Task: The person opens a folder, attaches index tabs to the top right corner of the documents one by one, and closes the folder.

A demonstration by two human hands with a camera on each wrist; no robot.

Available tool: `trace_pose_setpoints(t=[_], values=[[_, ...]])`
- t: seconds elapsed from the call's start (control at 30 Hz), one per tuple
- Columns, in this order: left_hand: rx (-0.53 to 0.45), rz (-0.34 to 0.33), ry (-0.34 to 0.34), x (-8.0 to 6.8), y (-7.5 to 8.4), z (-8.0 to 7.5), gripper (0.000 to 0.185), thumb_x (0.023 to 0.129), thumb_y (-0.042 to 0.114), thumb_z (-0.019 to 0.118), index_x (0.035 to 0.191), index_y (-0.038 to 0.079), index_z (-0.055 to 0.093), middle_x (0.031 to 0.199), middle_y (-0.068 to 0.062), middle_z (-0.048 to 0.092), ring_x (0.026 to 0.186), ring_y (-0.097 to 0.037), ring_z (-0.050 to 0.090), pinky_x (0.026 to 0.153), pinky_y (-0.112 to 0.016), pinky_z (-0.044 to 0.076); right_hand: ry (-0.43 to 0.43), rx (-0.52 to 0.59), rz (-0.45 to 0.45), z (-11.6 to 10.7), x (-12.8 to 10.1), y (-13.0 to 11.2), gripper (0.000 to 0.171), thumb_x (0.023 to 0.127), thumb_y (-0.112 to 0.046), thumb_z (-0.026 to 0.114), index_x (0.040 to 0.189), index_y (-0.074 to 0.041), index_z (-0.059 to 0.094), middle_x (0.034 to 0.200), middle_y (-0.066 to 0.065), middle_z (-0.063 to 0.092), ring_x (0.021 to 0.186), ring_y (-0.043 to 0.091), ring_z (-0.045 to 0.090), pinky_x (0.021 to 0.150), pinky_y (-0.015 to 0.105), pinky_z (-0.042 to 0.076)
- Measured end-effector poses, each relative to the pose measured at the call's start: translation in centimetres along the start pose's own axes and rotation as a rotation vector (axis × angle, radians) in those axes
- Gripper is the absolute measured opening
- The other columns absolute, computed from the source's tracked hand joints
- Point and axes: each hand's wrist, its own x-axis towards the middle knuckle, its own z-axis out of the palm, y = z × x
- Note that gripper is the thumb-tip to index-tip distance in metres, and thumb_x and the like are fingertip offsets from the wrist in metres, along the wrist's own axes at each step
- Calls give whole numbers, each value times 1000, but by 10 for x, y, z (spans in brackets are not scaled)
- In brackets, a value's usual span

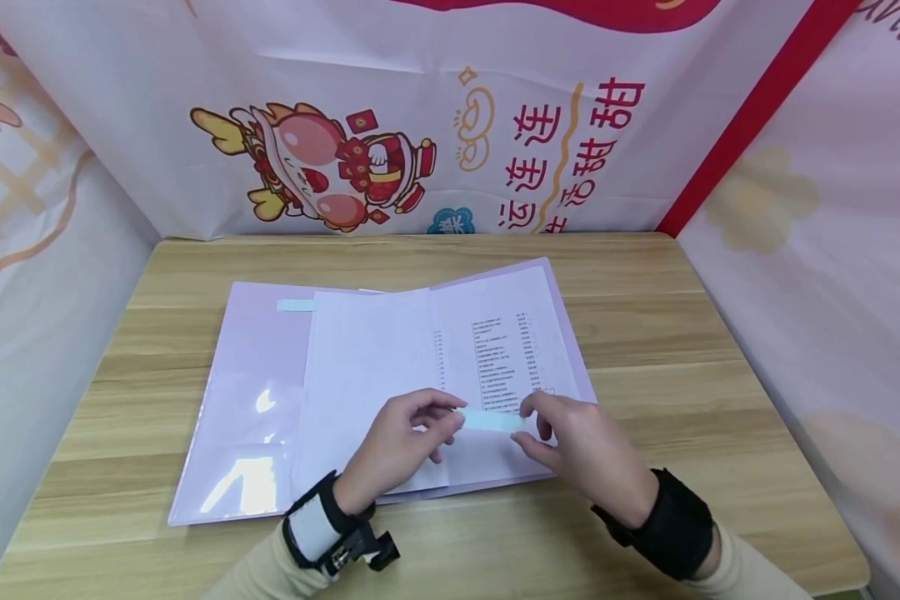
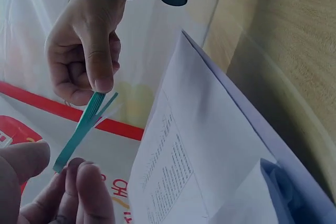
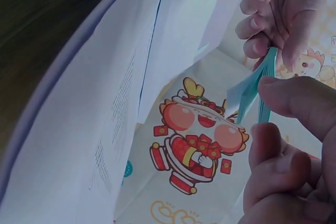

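A narrow pad of pale teal sticky notes (image 1: 492,421) is held over the lower part of the right-hand page. My left hand (image 1: 405,433) pinches its left end between thumb and fingertips. At the other end my right hand (image 1: 581,446) grips the pad between thumb and fingers. Some strips of the sticky-note pad (image 2: 79,132) fan apart near the right hand in the left wrist view. Below lies an open lilac folder (image 1: 228,417) holding white paper sheets (image 1: 367,358); the right-hand one bears printed lines.
A single teal sticky strip (image 1: 296,305) sticks out from the left sheet's upper edge over the folder cover. The wooden table (image 1: 690,400) lies under everything. A printed cloth (image 1: 390,67) hangs behind it, with pale cloth (image 1: 832,275) at the sides.
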Motion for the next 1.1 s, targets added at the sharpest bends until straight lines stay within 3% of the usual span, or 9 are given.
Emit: trace_pose_setpoints(t=[0.17,0.3,0.53,0.73,1.1], values=[[-17,-10,38,1,-4,1,18,97,15,71,109,1,72,91,-18,70,76,-36,66,57,-30,58,14,-1,-30,6,3,3,30,77,-20,90,94,-13,66,71,-9,55,56,2,39,50,18,34],[-46,-34,66,1,-6,2,15,96,14,71,103,1,73,86,-21,69,68,-31,63,56,-29,57,49,11,-54,11,4,7,34,75,-21,92,96,-14,67,85,-5,63,63,5,48,53,18,40],[-200,-152,101,3,-5,3,17,97,13,70,97,-4,70,83,-20,67,71,-26,62,56,-24,53,88,44,-124,20,11,13,51,79,-32,89,123,-14,70,110,2,65,87,11,64,73,27,58],[-234,-176,94,4,-5,4,18,98,13,68,96,-5,69,83,-19,67,69,-18,60,56,-24,53,98,35,-155,26,14,14,45,83,-29,86,125,-16,75,110,3,65,87,12,60,69,25,56],[-221,-187,95,5,-6,3,19,98,14,68,97,-4,69,84,-20,67,70,-18,60,57,-24,53,129,5,-196,26,13,13,37,85,-28,85,119,-15,78,109,4,66,89,13,61,66,25,54]])
